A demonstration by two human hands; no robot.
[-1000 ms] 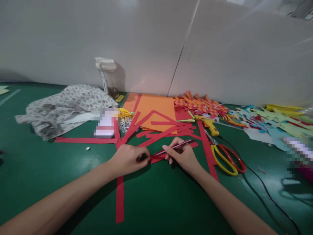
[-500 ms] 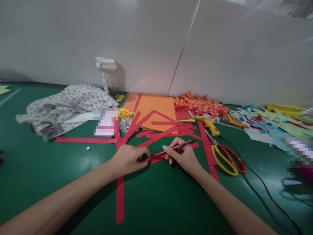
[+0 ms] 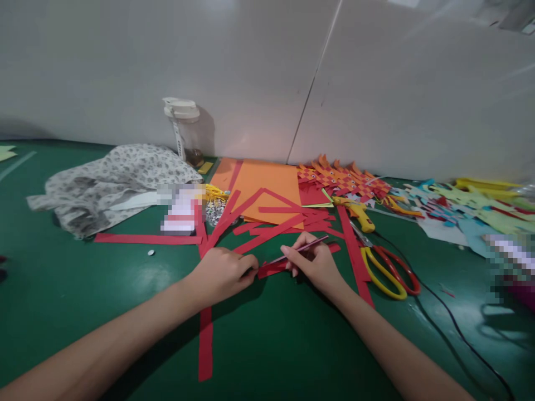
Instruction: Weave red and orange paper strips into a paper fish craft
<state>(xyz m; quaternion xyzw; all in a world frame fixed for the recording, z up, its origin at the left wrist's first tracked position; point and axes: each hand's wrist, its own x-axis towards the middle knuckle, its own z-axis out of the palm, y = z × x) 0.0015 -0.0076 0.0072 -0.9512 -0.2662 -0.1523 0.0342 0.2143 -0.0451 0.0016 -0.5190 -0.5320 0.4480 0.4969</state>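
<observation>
Between the hands lies a short red paper strip [image 3: 272, 269] on the green table [image 3: 284, 340]. Its left end is pinched by my left hand [image 3: 225, 273], with thumb and fingers pressed together. My right hand [image 3: 313, 260] grips a thin dark pink pen-like tool [image 3: 307, 245], its tip pointing left over the strip. More red strips [image 3: 288, 225] lie in a loose pile behind the hands, partly over orange paper sheets [image 3: 271, 181]. One long red strip [image 3: 205, 351] runs toward the near edge beneath my left wrist.
Scissors [image 3: 388, 273] and a yellow glue gun [image 3: 361, 216] with a black cable sit at the right. Woven orange-red pieces [image 3: 343, 178] and paper scraps [image 3: 468, 209] lie behind. Patterned cloth [image 3: 121, 178] and a lidded bottle [image 3: 184, 131] stand at the back left.
The tool in my right hand has shifted slightly right and up, away from my left fingers. My left fingers have closed a little more at the strip's end.
</observation>
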